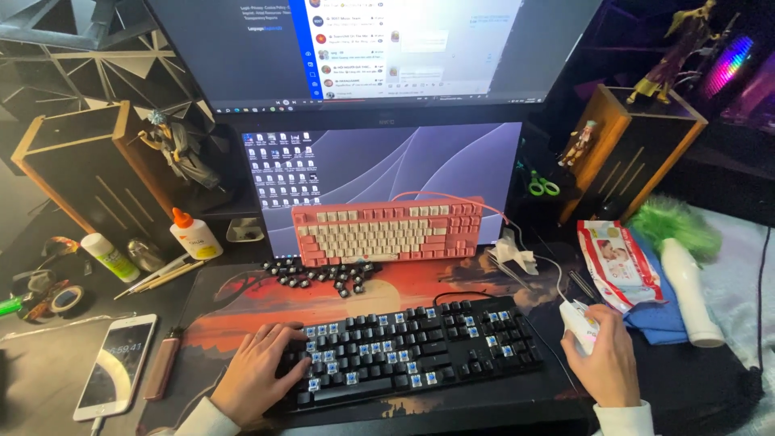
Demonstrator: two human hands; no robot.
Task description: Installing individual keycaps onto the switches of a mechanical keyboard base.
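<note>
Red-white wipes pack (617, 262) right of black keyboard (412, 351); white glue bottle (194, 234), orange cap, at left. Left hand (260, 375) spread flat on keyboard's left end. Right hand (605, 359) curled around white mouse (580, 323).

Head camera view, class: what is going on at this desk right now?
A person sits at a desk with two monitors. Their left hand rests on the left end of a black keyboard that has many keycaps off, showing blue switches. Their right hand holds a white mouse. Loose black keycaps lie on the desk mat behind it, and a pink keyboard leans against the lower monitor.
</note>
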